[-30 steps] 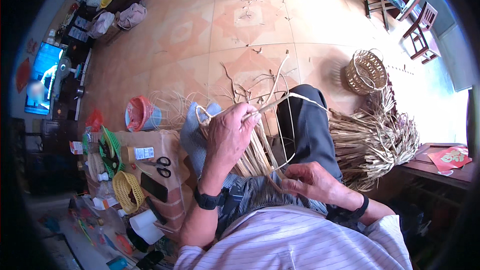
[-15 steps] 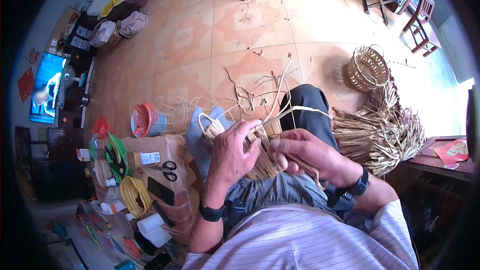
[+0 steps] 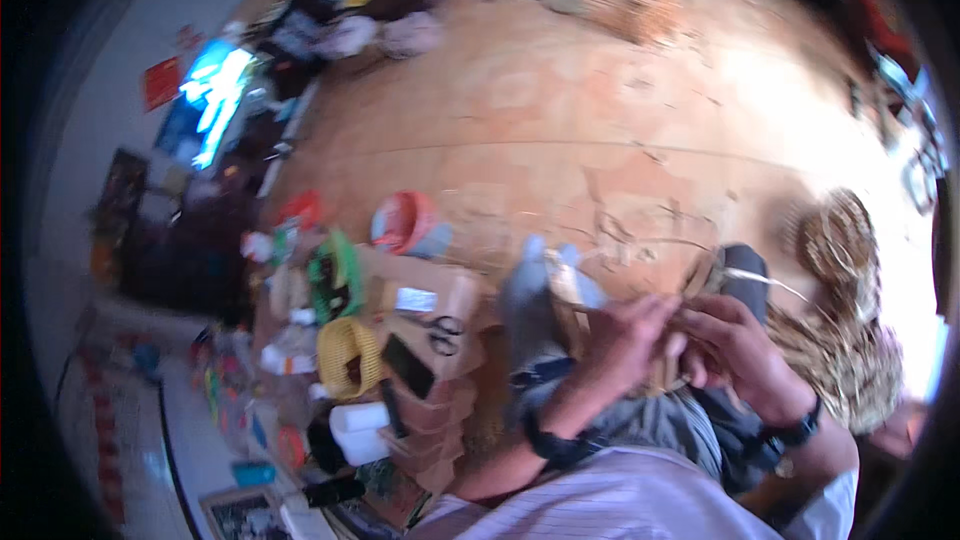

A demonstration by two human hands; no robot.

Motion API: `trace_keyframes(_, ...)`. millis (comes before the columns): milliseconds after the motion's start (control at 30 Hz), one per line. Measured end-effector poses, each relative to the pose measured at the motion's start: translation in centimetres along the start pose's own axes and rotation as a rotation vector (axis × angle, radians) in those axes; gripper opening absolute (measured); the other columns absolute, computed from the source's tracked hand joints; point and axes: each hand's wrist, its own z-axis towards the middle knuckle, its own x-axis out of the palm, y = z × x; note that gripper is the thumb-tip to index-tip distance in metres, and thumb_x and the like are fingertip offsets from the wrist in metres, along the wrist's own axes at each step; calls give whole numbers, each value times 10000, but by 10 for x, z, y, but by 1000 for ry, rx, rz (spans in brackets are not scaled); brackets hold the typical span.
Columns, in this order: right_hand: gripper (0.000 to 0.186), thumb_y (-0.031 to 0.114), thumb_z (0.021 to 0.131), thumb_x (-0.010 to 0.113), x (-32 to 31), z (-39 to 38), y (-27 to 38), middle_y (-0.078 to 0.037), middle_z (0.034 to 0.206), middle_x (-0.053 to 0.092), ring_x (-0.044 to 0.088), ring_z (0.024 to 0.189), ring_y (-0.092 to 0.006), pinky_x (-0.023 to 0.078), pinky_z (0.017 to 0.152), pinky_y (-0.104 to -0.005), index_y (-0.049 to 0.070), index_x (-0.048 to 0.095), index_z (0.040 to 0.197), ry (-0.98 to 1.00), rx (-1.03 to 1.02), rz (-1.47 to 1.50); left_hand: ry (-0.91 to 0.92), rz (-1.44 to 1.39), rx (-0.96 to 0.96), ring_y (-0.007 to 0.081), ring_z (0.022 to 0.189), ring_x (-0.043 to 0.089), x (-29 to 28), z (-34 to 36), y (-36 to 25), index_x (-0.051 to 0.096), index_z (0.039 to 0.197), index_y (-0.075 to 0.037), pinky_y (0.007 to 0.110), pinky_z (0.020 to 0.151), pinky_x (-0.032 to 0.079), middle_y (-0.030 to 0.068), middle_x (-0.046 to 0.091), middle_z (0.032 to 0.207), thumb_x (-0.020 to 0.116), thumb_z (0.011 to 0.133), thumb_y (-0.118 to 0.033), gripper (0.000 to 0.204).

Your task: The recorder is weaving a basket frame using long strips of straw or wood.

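The view is smeared by motion. Over my lap, my left hand closes around a partly woven piece of dried straw, whose pale looped end sticks out to its left. My right hand is closed close beside it, thumb and fingers pinched at a straw strand along the piece's right side; the strand itself is mostly hidden. Below the hands, more of the woven straw shows between them. A pale strand lies across my dark right trouser knee.
To the left, a brown-covered table bears scissors, a dark phone-like slab, a yellow basket and a green basket. A red-and-blue bucket stands beyond. A straw bundle and wicker basket sit right; loose stalks litter the floor.
The view has swung left, so everything sits further right in the picture. My hands have drawn closer together around the straw piece.
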Motion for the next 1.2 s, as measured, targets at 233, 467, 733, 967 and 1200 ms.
trace_keyframes(233,250,206,1096,572,-1,-18,-23,-133,972,749,683,520,-161,415,357,-215,-28,565,1182,-86,-126,54,-59,104,30,327,913,741,20,-7,-5,664,1228,-10,452,803,587,136,712,996,728,865,-131,388)
trace_keyframes(467,381,225,1067,638,5,-38,-38,-167,1011,720,749,664,-220,524,461,-234,-23,486,1313,-153,-316,-155,-1,38,24,330,859,716,19,-7,-11,661,1109,-22,456,747,562,133,660,897,782,839,-251,375)
trace_keyframes(733,252,204,1066,605,12,-31,-38,-134,1012,730,749,918,-220,602,822,-320,-41,634,1117,-79,-309,-115,47,-97,20,360,886,703,16,-16,3,650,1058,-21,482,772,542,137,667,889,773,858,-269,342)
trace_keyframes(967,221,176,1062,600,7,-1,-13,-112,958,724,728,932,-209,592,871,-330,-16,606,1171,-81,-495,-250,-80,-81,46,384,823,696,23,-19,6,653,1055,-55,502,725,535,166,672,832,651,972,-168,140)
trace_keyframes(1200,291,277,1110,580,-16,53,11,-130,858,704,768,795,-251,624,676,-332,-14,591,1120,-156,-449,-202,29,-107,-224,380,883,717,15,-16,-1,607,1146,-56,492,777,551,175,702,923,698,977,-188,233)
